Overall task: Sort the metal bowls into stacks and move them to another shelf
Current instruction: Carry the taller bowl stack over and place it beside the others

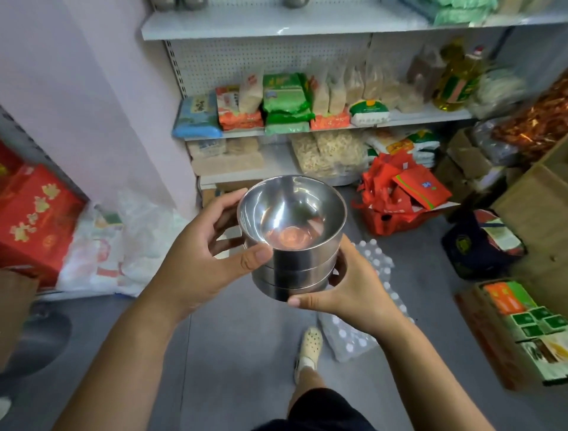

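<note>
A stack of three nested metal bowls (295, 243) is held in the air in front of me, above the grey floor. My left hand (203, 249) grips the stack's left side, thumb across the front wall and fingers round the back. My right hand (341, 292) holds the stack from below on the right, thumb along the bottom bowl's edge. The top bowl is shiny and has nothing in it. More metal bowls (295, 2) show dimly on the top shelf (276, 26).
White shelves (430, 115) ahead carry food bags and an oil bottle (458, 77). On the floor lie red bags (396, 197), a pack of bottles (353, 335), cardboard boxes (522, 332) at right, red boxes (33, 221) and white sacks (116, 246) at left. My foot (309, 347) stands below.
</note>
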`<state>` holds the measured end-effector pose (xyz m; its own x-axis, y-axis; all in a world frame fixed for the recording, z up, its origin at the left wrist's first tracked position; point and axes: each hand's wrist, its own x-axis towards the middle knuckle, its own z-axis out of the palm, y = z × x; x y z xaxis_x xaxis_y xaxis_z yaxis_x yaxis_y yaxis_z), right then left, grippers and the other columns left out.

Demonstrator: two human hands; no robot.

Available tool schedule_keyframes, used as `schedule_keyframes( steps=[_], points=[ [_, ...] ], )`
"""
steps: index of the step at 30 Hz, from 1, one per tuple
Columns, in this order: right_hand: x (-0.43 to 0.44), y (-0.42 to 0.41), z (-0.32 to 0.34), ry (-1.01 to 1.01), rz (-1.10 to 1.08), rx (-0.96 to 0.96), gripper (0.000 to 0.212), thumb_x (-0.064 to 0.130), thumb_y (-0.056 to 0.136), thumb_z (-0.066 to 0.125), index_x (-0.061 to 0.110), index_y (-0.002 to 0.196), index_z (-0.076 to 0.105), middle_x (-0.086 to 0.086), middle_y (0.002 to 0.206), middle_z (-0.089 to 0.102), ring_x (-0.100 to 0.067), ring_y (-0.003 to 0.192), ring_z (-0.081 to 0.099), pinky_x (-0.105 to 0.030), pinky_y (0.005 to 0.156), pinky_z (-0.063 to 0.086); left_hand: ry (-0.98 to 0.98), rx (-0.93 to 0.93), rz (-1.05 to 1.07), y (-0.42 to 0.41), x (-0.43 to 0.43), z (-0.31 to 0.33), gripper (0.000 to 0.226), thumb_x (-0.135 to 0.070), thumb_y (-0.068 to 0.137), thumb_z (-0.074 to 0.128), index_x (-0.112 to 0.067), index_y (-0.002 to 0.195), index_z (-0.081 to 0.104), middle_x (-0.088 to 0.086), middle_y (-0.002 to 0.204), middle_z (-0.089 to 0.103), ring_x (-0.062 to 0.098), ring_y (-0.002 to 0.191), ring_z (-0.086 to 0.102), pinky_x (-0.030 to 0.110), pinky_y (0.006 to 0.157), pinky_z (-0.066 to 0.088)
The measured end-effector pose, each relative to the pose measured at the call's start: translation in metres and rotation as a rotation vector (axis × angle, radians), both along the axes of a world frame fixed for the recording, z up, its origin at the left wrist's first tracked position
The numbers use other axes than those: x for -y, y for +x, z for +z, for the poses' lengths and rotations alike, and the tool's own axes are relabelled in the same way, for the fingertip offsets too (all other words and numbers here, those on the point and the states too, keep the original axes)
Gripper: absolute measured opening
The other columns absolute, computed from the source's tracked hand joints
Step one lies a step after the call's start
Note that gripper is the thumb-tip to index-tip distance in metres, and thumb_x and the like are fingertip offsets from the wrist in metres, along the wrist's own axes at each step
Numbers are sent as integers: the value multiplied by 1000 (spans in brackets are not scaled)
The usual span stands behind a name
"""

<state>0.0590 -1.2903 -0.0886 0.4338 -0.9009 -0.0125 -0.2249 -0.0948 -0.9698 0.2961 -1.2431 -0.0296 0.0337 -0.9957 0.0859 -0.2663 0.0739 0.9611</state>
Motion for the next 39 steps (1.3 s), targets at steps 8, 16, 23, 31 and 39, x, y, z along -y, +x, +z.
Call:
schedule_keyframes(
  steps=[8,16,23,31,39],
  points=[
    [181,23,7,-47,5,-24,109,28,54,103,32,146,46,24,127,67,-1,120,64,-26,100,53,-31,45,23,19,175,14,84,-42,70,91,-32,143,50,-19,138,62,2,130,56,21,103,50],
    [342,40,22,-95,88,-53,116,28,56,103,33,153,40,21,135,64,-1,127,60,-34,108,51,-80,135,55,44,320,32,75,-37,64,90,-36,129,54,-26,127,66,-4,119,62,8,93,47],
    [452,97,22,-126,136,-66,110,25,56,103,34,148,44,19,135,66,-3,126,62,-35,105,53,-95,121,122,96,416,23,80,-49,62,90,-38,132,53,-24,131,64,0,124,60,18,99,49],
    [580,195,32,-149,53,-7,102,22,55,103,30,142,50,15,129,68,-7,121,65,-29,96,54,-128,163,99,195,554,45,81,-59,55,88,-48,127,54,-30,127,64,-4,120,61,12,95,49],
    [678,234,35,-123,-167,86,101,12,53,104,24,139,51,6,126,72,-14,118,69,-33,94,58,-122,266,-113,238,704,76,95,-77,50,84,-48,133,51,-23,136,61,2,127,58,42,111,46]
  ],
)
